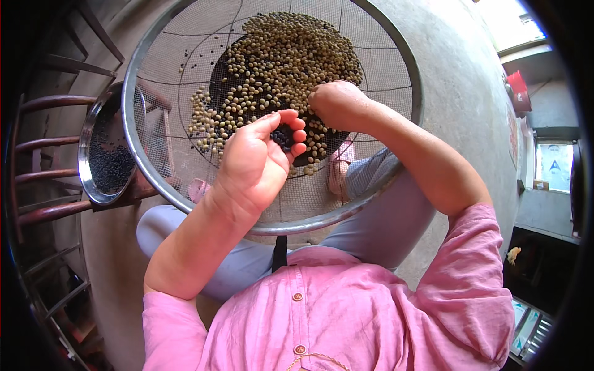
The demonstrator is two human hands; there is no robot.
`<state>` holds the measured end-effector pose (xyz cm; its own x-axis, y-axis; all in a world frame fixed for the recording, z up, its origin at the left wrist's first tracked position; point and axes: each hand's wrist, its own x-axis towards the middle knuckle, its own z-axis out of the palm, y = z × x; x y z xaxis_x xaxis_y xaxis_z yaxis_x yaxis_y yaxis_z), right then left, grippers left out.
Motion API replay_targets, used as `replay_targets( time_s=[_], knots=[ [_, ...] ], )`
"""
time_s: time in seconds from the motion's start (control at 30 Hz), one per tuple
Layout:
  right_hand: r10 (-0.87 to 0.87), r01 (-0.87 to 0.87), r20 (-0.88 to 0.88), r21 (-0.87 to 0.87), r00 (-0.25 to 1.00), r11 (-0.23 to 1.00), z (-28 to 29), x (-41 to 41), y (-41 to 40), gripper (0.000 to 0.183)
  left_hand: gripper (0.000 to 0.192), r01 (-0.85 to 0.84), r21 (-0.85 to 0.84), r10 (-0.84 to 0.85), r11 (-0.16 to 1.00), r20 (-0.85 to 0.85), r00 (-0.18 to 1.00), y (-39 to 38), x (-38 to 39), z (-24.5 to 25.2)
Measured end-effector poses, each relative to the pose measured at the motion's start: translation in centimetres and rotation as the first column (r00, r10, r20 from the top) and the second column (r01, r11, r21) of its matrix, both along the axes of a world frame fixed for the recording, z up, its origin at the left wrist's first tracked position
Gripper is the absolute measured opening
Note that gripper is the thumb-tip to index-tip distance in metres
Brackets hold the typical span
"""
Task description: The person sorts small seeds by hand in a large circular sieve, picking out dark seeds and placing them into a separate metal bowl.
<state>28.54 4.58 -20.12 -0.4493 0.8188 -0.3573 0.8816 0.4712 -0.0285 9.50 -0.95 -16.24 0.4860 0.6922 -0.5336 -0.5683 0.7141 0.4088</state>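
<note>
A round wire-mesh sieve with a metal rim point(413, 60) spans the space before me, above my knees. Many pale greenish-brown beans point(297, 51) lie spread on its mesh, thickest at the far side, with small dark beans scattered at the left. My left hand point(262, 155) is cupped palm up over the near middle of the sieve, its curled fingers around a small heap of black beans point(282, 137). Knuckles up, my right hand point(338, 104) is at the right edge of the pale beans; its fingertips are bent down among them, and whether they pinch a bean is hidden.
Left of the sieve, an oval metal tray point(85, 162) with black beans rests on a wooden chair point(55, 213). The concrete floor point(457, 92) shows around it. A red bucket point(519, 91) is at the far right, near a dark opening and a window.
</note>
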Motion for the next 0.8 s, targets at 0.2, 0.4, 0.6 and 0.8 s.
replay_targets(
  time_s=[0.2, 0.4, 0.6, 0.8],
  knots=[
    [-0.066, 0.072, -0.127, 0.044, 0.99, 0.996, -0.4, 1.4, 0.6, 0.011, 0.019, 0.003, 0.009, -0.003, 1.0, 0.004, 1.0, 0.1, -0.2, -0.2],
    [-0.041, 0.041, 0.02, 0.0, 0.999, 0.999, 0.3, 0.4, 0.2, 0.012, 0.019, -0.017, -0.006, 0.017, 1.0, -0.032, 0.999, 0.0, 0.1, 0.2],
    [-0.157, 0.132, -0.186, -0.139, 0.97, 0.981, 2.1, 0.5, 0.3, 0.013, 0.018, -0.03, -0.018, 0.029, 0.999, -0.042, 0.999, 0.0, 0.1, 0.3],
    [-0.512, -0.06, -0.758, -0.581, 0.405, 0.812, 5.9, 0.3, -1.1, 0.015, 0.016, -0.003, -0.029, 0.004, 1.0, 0.024, 1.0, 0.1, 0.0, -0.5]
  ],
)
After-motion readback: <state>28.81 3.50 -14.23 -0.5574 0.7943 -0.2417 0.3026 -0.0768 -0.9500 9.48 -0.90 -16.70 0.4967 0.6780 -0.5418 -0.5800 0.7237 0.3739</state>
